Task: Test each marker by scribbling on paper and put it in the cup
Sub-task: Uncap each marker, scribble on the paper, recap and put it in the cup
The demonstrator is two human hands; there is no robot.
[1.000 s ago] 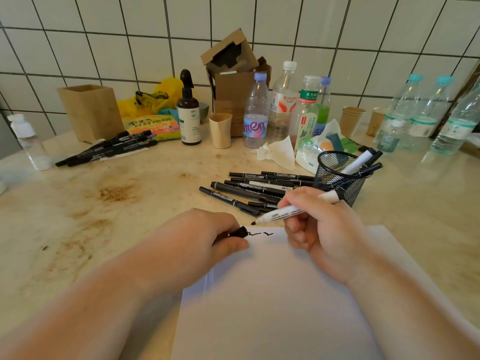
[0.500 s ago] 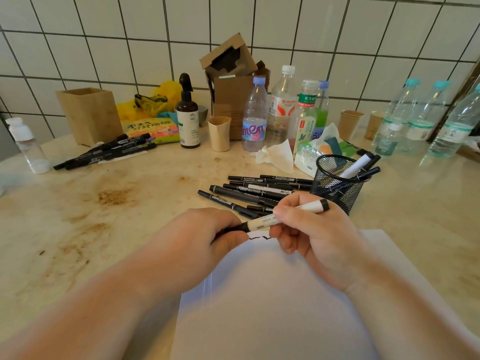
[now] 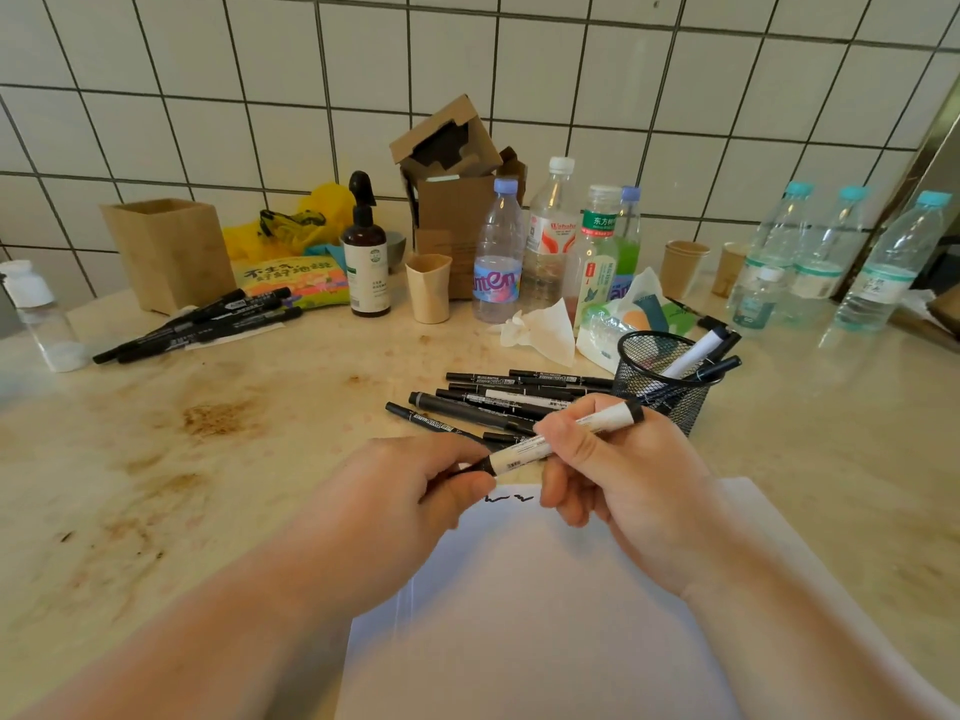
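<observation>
White marker [image 3: 550, 439]: right hand [image 3: 623, 475] gripped the barrel, left hand [image 3: 415, 485] pinched its capped end, above scribbled paper [image 3: 545, 615], beside mesh cup [image 3: 660, 387].

Near the counter's back edge, a red-labelled clear bottle [image 3: 551, 226] reads "Wahaha", a green-labelled bottle [image 3: 597, 252] beside it reads "东方", and a colourful packet [image 3: 291, 283] reads "不生气"; marker print is illegible.
</observation>
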